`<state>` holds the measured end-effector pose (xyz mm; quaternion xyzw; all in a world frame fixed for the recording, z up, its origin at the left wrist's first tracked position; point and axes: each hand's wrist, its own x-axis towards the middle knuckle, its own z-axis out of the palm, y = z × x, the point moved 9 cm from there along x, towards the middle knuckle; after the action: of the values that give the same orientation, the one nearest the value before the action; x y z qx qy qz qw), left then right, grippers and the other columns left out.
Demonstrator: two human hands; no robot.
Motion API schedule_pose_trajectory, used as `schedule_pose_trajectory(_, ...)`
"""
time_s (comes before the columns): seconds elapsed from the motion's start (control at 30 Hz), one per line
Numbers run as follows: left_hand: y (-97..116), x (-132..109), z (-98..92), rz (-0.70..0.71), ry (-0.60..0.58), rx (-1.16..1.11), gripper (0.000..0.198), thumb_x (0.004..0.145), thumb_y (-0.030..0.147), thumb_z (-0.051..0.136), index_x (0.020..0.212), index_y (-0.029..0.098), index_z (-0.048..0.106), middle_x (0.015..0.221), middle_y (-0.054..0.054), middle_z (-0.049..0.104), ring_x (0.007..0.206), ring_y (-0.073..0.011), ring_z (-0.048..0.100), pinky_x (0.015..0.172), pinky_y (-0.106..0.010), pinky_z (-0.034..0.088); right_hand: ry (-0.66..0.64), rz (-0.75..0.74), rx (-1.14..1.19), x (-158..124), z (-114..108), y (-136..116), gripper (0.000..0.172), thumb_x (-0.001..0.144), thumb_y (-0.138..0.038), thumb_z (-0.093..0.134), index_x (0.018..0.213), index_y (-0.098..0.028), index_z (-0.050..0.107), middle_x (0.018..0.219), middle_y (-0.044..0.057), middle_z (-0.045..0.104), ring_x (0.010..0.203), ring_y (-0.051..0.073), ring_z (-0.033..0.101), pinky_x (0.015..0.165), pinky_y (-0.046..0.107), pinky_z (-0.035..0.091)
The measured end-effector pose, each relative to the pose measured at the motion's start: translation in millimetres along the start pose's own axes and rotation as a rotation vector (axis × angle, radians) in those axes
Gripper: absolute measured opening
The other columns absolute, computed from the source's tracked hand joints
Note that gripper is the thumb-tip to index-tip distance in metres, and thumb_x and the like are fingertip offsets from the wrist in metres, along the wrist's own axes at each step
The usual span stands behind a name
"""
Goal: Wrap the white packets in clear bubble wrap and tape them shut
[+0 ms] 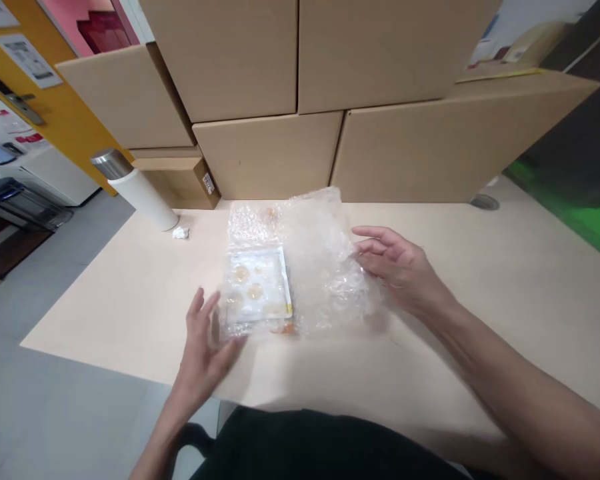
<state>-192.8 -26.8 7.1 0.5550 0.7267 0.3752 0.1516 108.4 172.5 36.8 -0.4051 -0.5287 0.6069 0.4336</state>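
A flat, pale packet lies on the table, right in front of the person. It has round yellow spots on it, and a bit of yellow at its bottom right corner. Clear bubble wrap lies around it. The wrap spreads out to the right of the packet and up past its top. It is wrinkly and shiny, so it is hard to tell how much of it goes over the packet. A small orange bit peeks out by the packet's bottom edge.

The two hands are well apart from each other. The left hand is at the bottom left corner of the wrap. Its thumb and fingers are spread wide, with the thumb along the bottom edge and the fingers by the left edge. The right hand is at the right edge of the wrap, with its fingers bent a little. I cannot tell if it is pinching the wrap or just touching it.

At the back left of the table, a white bottle with a silver cap stands up. A little white crumpled scrap lies just beside it. A small brown box sits behind the bottle, and big brown boxes are stacked along the back.
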Motion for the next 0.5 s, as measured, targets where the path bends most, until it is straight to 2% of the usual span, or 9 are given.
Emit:
schedule_pose_trajectory(0.07,19,-2,5.7,0.183,0.008,0.235,0.055,0.087,0.032,0.068,0.139,0.033,0.051,0.163,-0.011,0.021,0.148,-0.0413,0.025,0.11,-0.065,0.036,0.012,0.014,-0.027,-3,-5,5,0.046,0.069,-0.032,0.081,0.112,-0.025,0.066,0.087,-0.001,0.067,0.063,0.009,0.055,0.058,0.024,0.044)
schedule_pose_trajectory(0.17,37,-4,10.9,0.376,0.09,0.327,0.03,0.089,0.025,0.065,0.118,0.026,0.065,0.14,-0.013,0.052,0.127,-0.0346,0.052,0.1,-0.056,0.049,0.047,0.017,-0.062,-6,-15,8,0.047,0.068,-0.036,0.081,0.112,-0.025,0.067,0.088,0.001,0.068,0.067,0.012,0.059,0.059,0.025,0.047)
schedule_pose_trajectory(0.2,36,-3,7.4,0.377,0.134,0.297,0.023,0.089,0.023,0.064,0.112,0.025,0.066,0.127,-0.011,0.06,0.116,-0.0302,0.059,0.094,-0.05,0.054,0.063,0.015,-0.072,-7,-19,8,0.048,0.067,-0.037,0.082,0.111,-0.025,0.067,0.088,0.001,0.068,0.068,0.013,0.06,0.06,0.026,0.048)
schedule_pose_trajectory(0.27,21,0,-11.0,0.279,0.273,0.152,0.017,0.09,0.022,0.061,0.107,0.023,0.064,0.106,-0.007,0.066,0.097,-0.0225,0.066,0.082,-0.04,0.059,0.1,0.013,-0.086,-10,-29,8,0.048,0.064,-0.038,0.083,0.108,-0.025,0.068,0.086,0.002,0.069,0.071,0.015,0.062,0.062,0.027,0.05)
schedule_pose_trajectory(0.33,-6,0,-34.5,0.116,0.426,-0.048,0.027,0.089,0.024,0.063,0.115,0.023,0.055,0.1,-0.004,0.064,0.084,-0.0181,0.067,0.074,-0.035,0.06,0.149,0.023,-0.084,-14,-41,10,0.048,0.062,-0.037,0.085,0.106,-0.025,0.069,0.085,0.001,0.068,0.071,0.015,0.061,0.063,0.027,0.05)
schedule_pose_trajectory(0.4,-33,-4,-48.3,-0.044,0.485,-0.172,0.052,0.085,0.028,0.068,0.13,0.025,0.042,0.109,-0.005,0.061,0.084,-0.0176,0.066,0.071,-0.036,0.06,0.199,0.056,-0.064,-20,-54,15,0.048,0.061,-0.034,0.086,0.105,-0.025,0.07,0.085,0.001,0.068,0.07,0.014,0.06,0.062,0.025,0.048)
schedule_pose_trajectory(0.47,-49,-11,-55.2,-0.154,0.483,-0.096,0.079,0.081,0.03,0.072,0.144,0.026,0.025,0.13,-0.012,0.051,0.099,-0.0223,0.064,0.078,-0.042,0.059,0.245,0.109,-0.052,-28,-64,25,0.047,0.06,-0.031,0.085,0.104,-0.025,0.071,0.086,0.002,0.067,0.07,0.013,0.06,0.061,0.025,0.047)
schedule_pose_trajectory(0.5,-49,-15,-59.2,-0.171,0.498,0.009,0.088,0.079,0.031,0.072,0.148,0.026,0.019,0.14,-0.016,0.042,0.111,-0.0264,0.059,0.085,-0.047,0.056,0.263,0.136,-0.055,-31,-68,30,0.046,0.059,-0.03,0.085,0.103,-0.025,0.071,0.086,0.002,0.067,0.07,0.013,0.059,0.061,0.024,0.047)
